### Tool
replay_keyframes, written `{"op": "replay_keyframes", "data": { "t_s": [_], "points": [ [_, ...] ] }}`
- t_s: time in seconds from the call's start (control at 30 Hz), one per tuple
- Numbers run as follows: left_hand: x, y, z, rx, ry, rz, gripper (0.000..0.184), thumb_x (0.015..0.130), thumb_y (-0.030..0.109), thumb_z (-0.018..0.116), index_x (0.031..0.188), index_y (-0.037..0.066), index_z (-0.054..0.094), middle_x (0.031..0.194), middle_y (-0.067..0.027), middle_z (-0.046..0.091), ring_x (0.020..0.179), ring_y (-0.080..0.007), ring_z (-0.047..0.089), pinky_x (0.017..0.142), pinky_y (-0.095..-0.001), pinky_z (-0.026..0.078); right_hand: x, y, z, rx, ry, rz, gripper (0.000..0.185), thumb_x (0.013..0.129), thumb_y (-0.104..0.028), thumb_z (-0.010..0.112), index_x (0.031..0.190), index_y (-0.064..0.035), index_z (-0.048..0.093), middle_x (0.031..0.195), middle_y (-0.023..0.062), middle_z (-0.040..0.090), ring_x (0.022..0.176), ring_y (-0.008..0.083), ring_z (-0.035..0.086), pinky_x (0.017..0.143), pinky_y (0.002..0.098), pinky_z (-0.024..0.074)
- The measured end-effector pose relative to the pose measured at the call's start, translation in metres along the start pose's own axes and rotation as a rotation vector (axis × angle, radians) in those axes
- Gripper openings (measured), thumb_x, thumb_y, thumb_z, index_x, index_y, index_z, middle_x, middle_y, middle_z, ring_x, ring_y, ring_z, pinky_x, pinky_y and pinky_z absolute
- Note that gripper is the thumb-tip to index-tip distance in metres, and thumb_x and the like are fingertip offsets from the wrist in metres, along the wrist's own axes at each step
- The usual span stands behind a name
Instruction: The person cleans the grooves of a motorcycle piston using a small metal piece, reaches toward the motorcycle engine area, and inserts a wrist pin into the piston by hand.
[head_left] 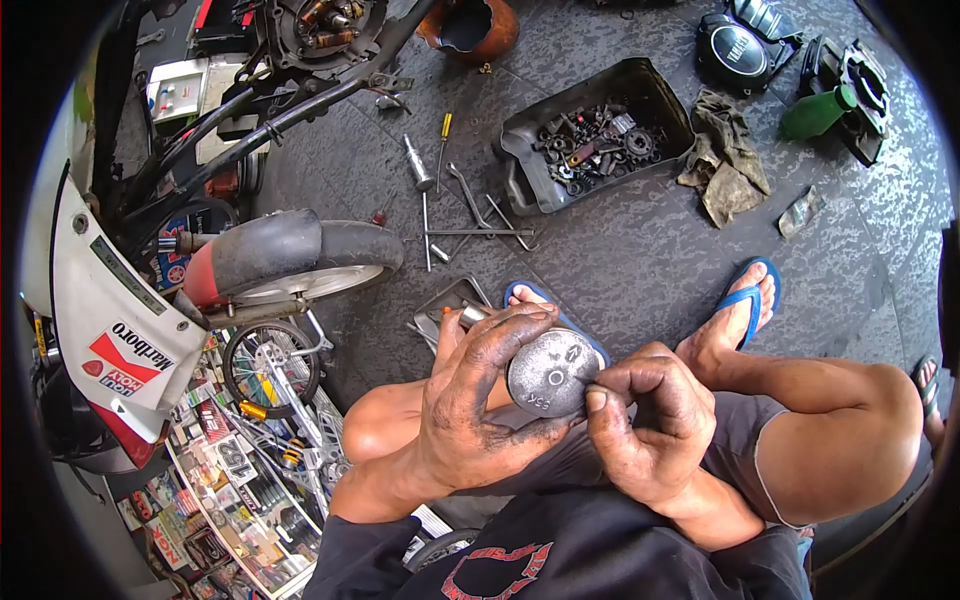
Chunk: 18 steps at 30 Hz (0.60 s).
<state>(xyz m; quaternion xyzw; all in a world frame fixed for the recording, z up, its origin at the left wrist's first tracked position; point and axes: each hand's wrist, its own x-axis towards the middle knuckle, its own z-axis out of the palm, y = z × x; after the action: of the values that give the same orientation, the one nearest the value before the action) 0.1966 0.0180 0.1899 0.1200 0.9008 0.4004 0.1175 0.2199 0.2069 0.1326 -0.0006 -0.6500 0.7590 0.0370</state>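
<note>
My left hand [480,400] is wrapped around a piston [553,372], thumb below and fingers over the top. The piston's round grey crown faces up at me, with an arrow, a small ring mark and stamped characters on it. My right hand [655,425] is closed in a pinch at the piston's right edge, thumb against the forefinger. Whatever lies between those fingertips, if anything, is too small to make out. Both hands are blackened with grease. Past my left fingers shows a short shiny metal cylinder [472,315], partly hidden by the hand.
A black bin [520,150] of greasy parts stands ahead, with a wrench [468,200] and yellow-handled screwdriver [444,140] nearby. A rag [728,160], green bottle [818,114] and engine cover [738,50] lie right. A motorcycle wheel [340,262] and white fairing [110,300] stand left.
</note>
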Motion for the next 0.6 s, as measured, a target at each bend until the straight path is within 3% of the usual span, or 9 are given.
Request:
{"op": "replay_keyframes", "data": {
  "t_s": [0.03,0.13,0.23,0.3,0.43,0.5,0.6],
  "points": [
    [0.000,-0.001,-0.001,-0.003,-0.002,0.004,0.087,0.060,0.013,0.094,0.138,0.000,0.058,0.134,-0.0166,0.070,0.122,-0.0314,0.067,0.103,-0.0490,0.039,-0.002,0.000,0.001,0.011,0.028,0.062,0.016,0.080,0.008,0.078,0.090,0.0037,0.067,0.083,0.0121,0.070,0.069,0.0168,0.067,0.063,0.0297,0.0553],
    [0.001,-0.002,-0.001,-0.083,-0.106,0.015,0.085,0.070,0.004,0.093,0.143,-0.005,0.051,0.142,-0.0251,0.056,0.132,-0.0336,0.059,0.111,-0.0454,0.051,-0.001,0.000,0.000,0.013,0.025,0.036,0.015,0.081,0.008,0.078,0.091,0.0034,0.067,0.083,0.0118,0.070,0.069,0.0169,0.067,0.063,0.0293,0.0551],
    [0.001,-0.001,0.002,-0.035,-0.015,-0.006,0.087,0.060,0.012,0.094,0.138,0.001,0.058,0.135,-0.0172,0.069,0.123,-0.0310,0.067,0.104,-0.0481,0.038,0.004,0.000,-0.002,0.002,-0.025,-0.035,0.015,0.082,0.008,0.077,0.092,0.0035,0.066,0.084,0.0118,0.070,0.069,0.0166,0.067,0.063,0.0289,0.0550],
    [0.003,-0.002,0.002,-0.035,-0.027,-0.004,0.088,0.060,0.013,0.095,0.139,0.001,0.058,0.135,-0.0161,0.069,0.125,-0.0308,0.066,0.104,-0.0484,0.038,0.004,0.001,-0.003,0.002,-0.067,-0.069,0.015,0.083,0.008,0.077,0.093,0.0035,0.066,0.084,0.0117,0.070,0.070,0.0165,0.067,0.064,0.0288,0.0550],
    [0.007,0.003,0.000,0.033,-0.030,0.017,0.087,0.061,0.014,0.096,0.139,0.001,0.059,0.135,-0.0145,0.069,0.126,-0.0305,0.066,0.105,-0.0486,0.039,-0.006,0.013,0.002,0.051,0.136,0.095,0.012,0.087,0.007,0.073,0.094,0.0033,0.065,0.084,0.0090,0.069,0.068,0.0122,0.061,0.062,0.0264,0.0515],
    [0.008,0.005,-0.003,0.058,-0.048,0.034,0.088,0.065,0.009,0.098,0.141,-0.001,0.055,0.135,-0.0211,0.068,0.128,-0.0347,0.064,0.111,-0.0481,0.043,-0.006,0.013,0.003,0.111,0.162,0.116,0.011,0.087,0.006,0.073,0.095,0.0033,0.066,0.083,0.0092,0.068,0.068,0.0130,0.061,0.062,0.0268,0.0505],
    [0.009,0.007,-0.004,0.103,-0.031,0.032,0.088,0.064,0.009,0.098,0.140,-0.002,0.056,0.134,-0.0209,0.069,0.127,-0.0347,0.065,0.111,-0.0481,0.042,-0.007,0.013,0.000,0.080,0.101,0.060,0.011,0.087,0.005,0.075,0.095,0.0034,0.067,0.082,0.0096,0.068,0.067,0.0146,0.061,0.061,0.0280,0.0500]
  ]
}}
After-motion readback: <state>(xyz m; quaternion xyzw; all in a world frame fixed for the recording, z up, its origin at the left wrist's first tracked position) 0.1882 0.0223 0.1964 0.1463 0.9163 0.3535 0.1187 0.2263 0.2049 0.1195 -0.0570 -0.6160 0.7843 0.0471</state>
